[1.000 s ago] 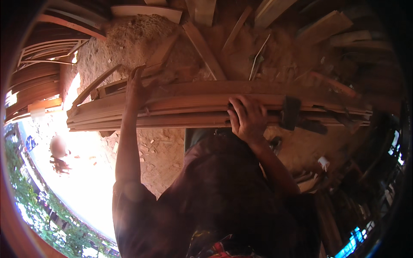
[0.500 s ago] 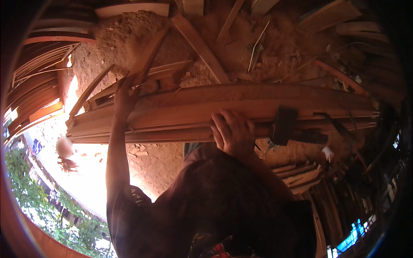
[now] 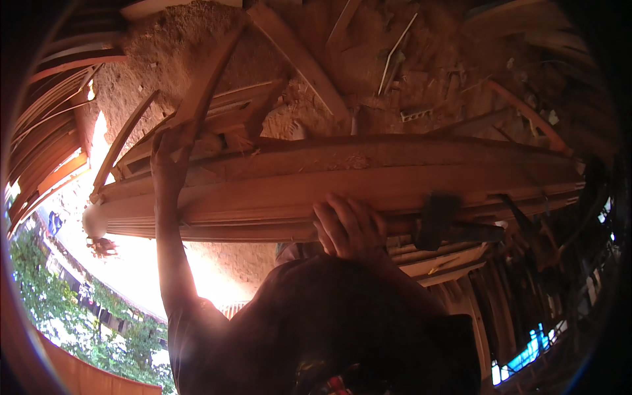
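Note:
A stack of long wooden boards (image 3: pixel 276 191) lies crosswise in front of me. My left hand (image 3: pixel 170 151) is closed round the near end of a wooden plank (image 3: pixel 209 76), at the far left side of the stack. The plank slants away from me, its other end lying toward the far ground. My right hand (image 3: pixel 349 227) rests on the stack's near edge with fingers stretched over the boards; its thumb is hard to see. To the right of that hand, a dark block-headed tool like a mallet (image 3: pixel 438 220) lies on the boards, its handle pointing right.
Short wood offcuts (image 3: pixel 247 122) lie just beyond the stack. Another plank (image 3: pixel 299 59) slants across the dirt ground (image 3: pixel 164 49). Curved boards (image 3: pixel 46 141) are piled at the far left, and more timber (image 3: pixel 507 309) stands at the lower right in shadow.
The stack and the mallet-like tool now sit lower in the picture. My left hand, still on the plank, has shifted left; my right hand stays on the boards' near edge.

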### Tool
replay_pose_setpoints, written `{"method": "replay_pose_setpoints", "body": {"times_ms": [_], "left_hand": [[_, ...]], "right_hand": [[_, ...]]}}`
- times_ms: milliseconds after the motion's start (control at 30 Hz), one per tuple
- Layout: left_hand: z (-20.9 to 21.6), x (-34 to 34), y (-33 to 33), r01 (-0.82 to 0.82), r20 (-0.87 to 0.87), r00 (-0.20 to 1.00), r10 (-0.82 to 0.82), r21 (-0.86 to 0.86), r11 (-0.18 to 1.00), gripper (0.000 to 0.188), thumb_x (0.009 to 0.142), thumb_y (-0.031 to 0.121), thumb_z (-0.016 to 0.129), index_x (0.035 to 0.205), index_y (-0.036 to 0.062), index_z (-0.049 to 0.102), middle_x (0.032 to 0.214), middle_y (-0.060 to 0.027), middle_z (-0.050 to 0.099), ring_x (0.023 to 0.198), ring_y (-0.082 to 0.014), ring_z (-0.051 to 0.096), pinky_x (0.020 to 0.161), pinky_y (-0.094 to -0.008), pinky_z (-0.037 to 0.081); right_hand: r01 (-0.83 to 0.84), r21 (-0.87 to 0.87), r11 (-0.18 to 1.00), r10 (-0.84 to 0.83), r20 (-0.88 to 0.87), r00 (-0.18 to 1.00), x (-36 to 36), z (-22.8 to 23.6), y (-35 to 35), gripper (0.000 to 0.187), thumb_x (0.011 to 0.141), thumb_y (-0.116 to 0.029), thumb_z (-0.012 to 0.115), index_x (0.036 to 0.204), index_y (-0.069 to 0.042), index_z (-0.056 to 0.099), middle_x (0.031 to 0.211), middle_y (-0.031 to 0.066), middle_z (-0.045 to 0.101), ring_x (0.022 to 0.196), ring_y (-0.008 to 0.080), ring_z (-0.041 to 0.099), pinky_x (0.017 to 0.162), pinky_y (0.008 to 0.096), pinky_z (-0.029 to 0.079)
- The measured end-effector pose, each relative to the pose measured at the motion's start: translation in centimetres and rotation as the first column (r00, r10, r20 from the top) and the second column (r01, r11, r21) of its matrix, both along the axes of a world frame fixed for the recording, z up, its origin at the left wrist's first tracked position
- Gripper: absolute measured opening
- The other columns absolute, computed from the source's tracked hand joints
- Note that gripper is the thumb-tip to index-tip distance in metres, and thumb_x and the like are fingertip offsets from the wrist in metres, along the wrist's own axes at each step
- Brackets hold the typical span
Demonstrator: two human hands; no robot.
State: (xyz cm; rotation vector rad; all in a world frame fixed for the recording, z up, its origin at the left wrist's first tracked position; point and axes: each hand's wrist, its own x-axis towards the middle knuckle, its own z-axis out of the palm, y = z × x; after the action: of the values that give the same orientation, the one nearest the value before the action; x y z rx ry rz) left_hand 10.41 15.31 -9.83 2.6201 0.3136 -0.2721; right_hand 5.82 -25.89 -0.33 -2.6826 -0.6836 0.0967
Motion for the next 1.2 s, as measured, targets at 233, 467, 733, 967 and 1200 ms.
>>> {"method": "replay_pose_setpoints", "body": {"times_ms": [233,467,733,967,1200], "left_hand": [[-0.3,0.3,1.0,0.062,0.047,0.997,-0.062,-0.011,0.998,0.026,0.083,0.007,0.080,0.108,0.0110,0.074,0.123,-0.0120,0.067,0.115,-0.0340,0.066,0.099,-0.0450,0.052],[0.9,0.6,-0.4,-0.070,0.000,0.998,0.070,-0.077,0.995,0.034,0.085,0.018,0.079,0.117,0.0110,0.070,0.131,-0.0113,0.064,0.117,-0.0359,0.064,0.097,-0.0459,0.053],[-0.6,-0.1,0.2,-0.018,0.043,0.999,0.019,-0.015,1.000,0.043,0.084,0.016,0.079,0.126,0.0113,0.068,0.131,-0.0130,0.065,0.124,-0.0352,0.061,0.102,-0.0444,0.053],[10.2,-7.3,-5.8,-0.413,0.472,0.708,0.525,-0.327,0.850,0.039,0.094,-0.001,0.070,0.131,0.0051,0.065,0.127,-0.0105,0.069,0.116,-0.0210,0.068,0.094,-0.0335,0.057],[6.8,-27.8,-21.3,-0.787,0.261,0.161,0.952,-0.548,0.283,0.035,0.099,0.013,0.070,0.132,0.0032,0.064,0.118,-0.0078,0.071,0.100,-0.0149,0.068,0.088,-0.0301,0.055]], "right_hand": [[-0.061,0.012,0.998,0.061,-0.020,0.998,1.0,-0.1,0.0,0.033,0.096,-0.031,0.065,0.126,-0.018,0.070,0.126,0.0013,0.069,0.109,0.0194,0.068,0.097,0.0371,0.044],[0.009,-0.032,0.999,-0.005,0.101,0.995,-0.2,-0.3,0.4,0.036,0.095,-0.034,0.067,0.128,-0.019,0.070,0.128,0.0021,0.067,0.111,0.0214,0.067,0.096,0.0398,0.043],[-0.024,-0.053,0.998,0.031,0.139,0.990,0.4,-0.1,0.1,0.036,0.097,-0.032,0.066,0.129,-0.016,0.069,0.125,0.0049,0.067,0.108,0.0250,0.066,0.099,0.0427,0.042],[-0.117,-0.027,0.993,0.120,0.147,0.982,0.7,-0.6,-0.8,0.041,0.096,-0.032,0.067,0.134,-0.014,0.065,0.130,0.0094,0.064,0.113,0.0286,0.065,0.099,0.0447,0.043],[-0.426,0.287,0.858,0.381,0.201,0.903,1.8,-1.4,-2.2,0.037,0.096,-0.024,0.068,0.130,-0.011,0.065,0.130,0.0114,0.063,0.115,0.0306,0.063,0.100,0.0453,0.043]]}}
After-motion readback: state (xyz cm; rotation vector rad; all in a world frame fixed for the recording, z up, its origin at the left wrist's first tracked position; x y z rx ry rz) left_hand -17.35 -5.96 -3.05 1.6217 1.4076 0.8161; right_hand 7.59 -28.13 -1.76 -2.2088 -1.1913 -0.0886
